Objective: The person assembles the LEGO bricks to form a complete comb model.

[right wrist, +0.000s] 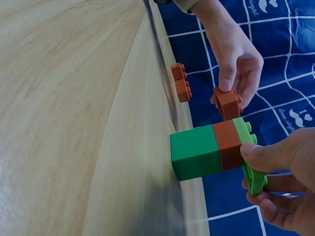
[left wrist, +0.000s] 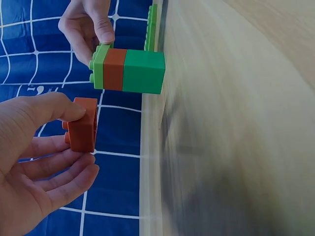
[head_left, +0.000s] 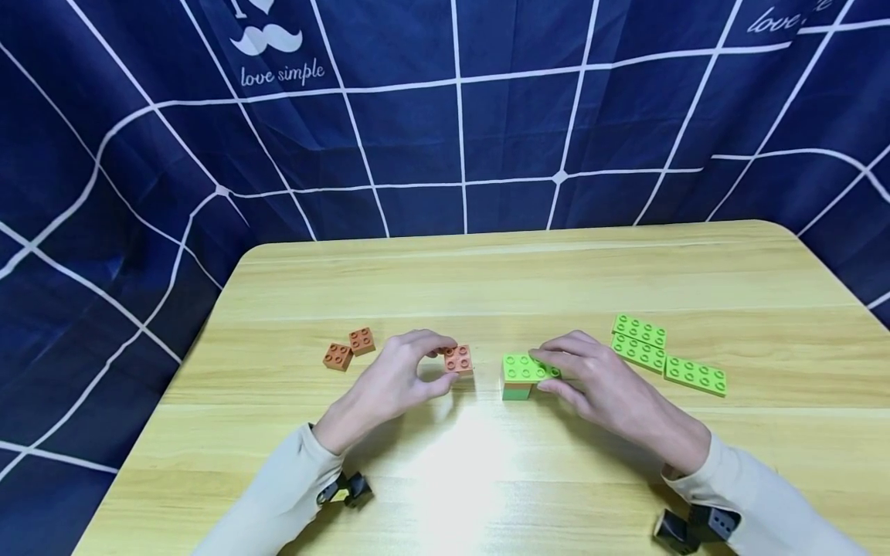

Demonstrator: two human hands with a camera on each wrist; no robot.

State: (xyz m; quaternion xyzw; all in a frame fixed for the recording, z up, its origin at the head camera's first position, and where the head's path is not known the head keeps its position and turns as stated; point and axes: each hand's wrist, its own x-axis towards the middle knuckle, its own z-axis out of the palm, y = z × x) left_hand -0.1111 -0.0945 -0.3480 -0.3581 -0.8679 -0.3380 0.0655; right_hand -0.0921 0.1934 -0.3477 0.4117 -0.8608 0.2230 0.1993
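My left hand pinches a small orange-brown building brick between thumb and fingers, raised off the table. To its right stands a stack: a green block at the bottom, an orange-brown brick on it, and a flat lime-green brick on top. That flat brick juts out past the stack on the right. My right hand pinches this overhanging end, thumb on the near side. A gap separates the held orange-brown brick from the stack.
Two loose orange-brown bricks lie at the left of the wooden table. At the right lie several flat lime-green bricks. A dark blue curtain with white lines hangs behind the table.
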